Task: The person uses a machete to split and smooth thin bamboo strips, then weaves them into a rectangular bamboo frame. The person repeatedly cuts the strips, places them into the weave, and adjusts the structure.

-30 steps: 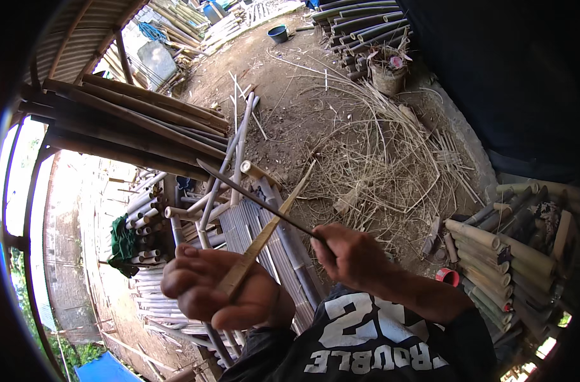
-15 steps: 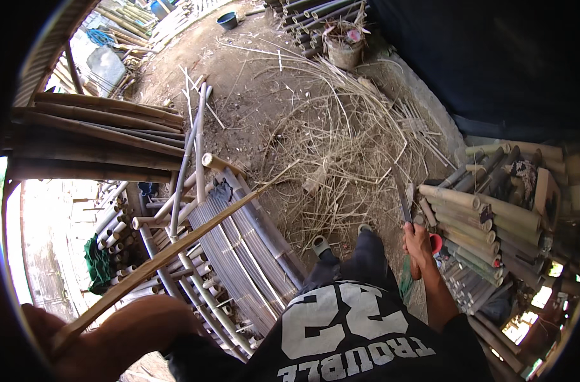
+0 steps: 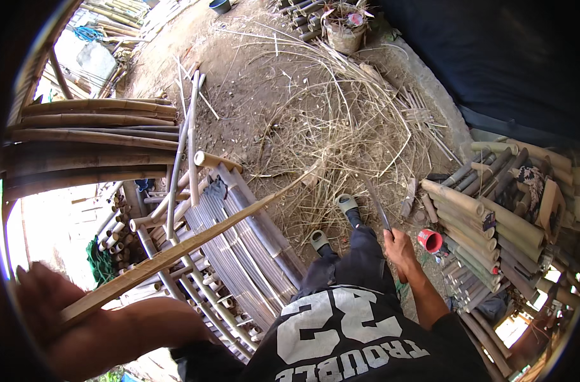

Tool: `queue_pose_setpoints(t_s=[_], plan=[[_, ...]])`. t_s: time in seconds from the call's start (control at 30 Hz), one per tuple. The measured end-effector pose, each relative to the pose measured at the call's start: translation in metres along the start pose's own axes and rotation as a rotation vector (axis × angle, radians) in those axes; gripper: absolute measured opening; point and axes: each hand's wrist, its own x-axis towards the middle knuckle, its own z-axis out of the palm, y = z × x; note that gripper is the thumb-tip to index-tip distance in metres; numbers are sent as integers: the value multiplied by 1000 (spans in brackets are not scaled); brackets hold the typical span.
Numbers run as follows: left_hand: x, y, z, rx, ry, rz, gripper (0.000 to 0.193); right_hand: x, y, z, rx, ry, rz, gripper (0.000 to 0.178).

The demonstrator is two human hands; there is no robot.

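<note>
Strip (image 3: 201,239) slants forward from your left hand (image 3: 51,296); blur means you cannot tell whether that grip is clenched. Your right hand (image 3: 399,249) clasps the knife (image 3: 380,211), now lowered well apart from the strip: cutting appears paused.

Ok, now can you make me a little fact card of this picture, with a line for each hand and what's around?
Left hand: at the near end of a long, tan bamboo strip; exact grip blurred
Right hand: closed around a long, dark-bladed knife, blade pointing forward
Footwear: olive-green slip-on shoes
Ground: brown dirt with thin, straw-coloured strips scattered on it
Left side: grey-brown, slatted bamboo platform
Right side: red, round, hollow container near stacked tan-and-green bamboo poles
</note>
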Motion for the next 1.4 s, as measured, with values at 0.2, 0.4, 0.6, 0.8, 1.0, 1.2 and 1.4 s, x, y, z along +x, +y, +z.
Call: queue_pose_setpoints(t_s=[0.2, 0.4, 0.6, 0.8, 1.0, 1.2, 1.4], plan=[[-143, -124, 79, 159, 237, -215, 50, 61, -117, -18, -13, -158, -417, 20], [-188, -157, 120, -12, 225, -214, 58, 72, -226, -44, 146, -263, -680, 18], [-187, -161, 140, -137, 194, -190, 58, 118, -198, -14, 12, -180, -654, 16], [-183, -165, 153, -43, 248, -207, 58, 115, -238, -26, 126, -171, -790, 17], [-179, -166, 151, -16, 284, -226, 59, 130, -237, -8, 107, -248, -736, 14], [-172, -171, 151, 7, 280, -225, 59, 154, -211, 25, -3, -244, -614, 18], [-184, -211, 128, -24, 184, -187, 57, 222, -86, 90, -194, -172, -368, 30]])
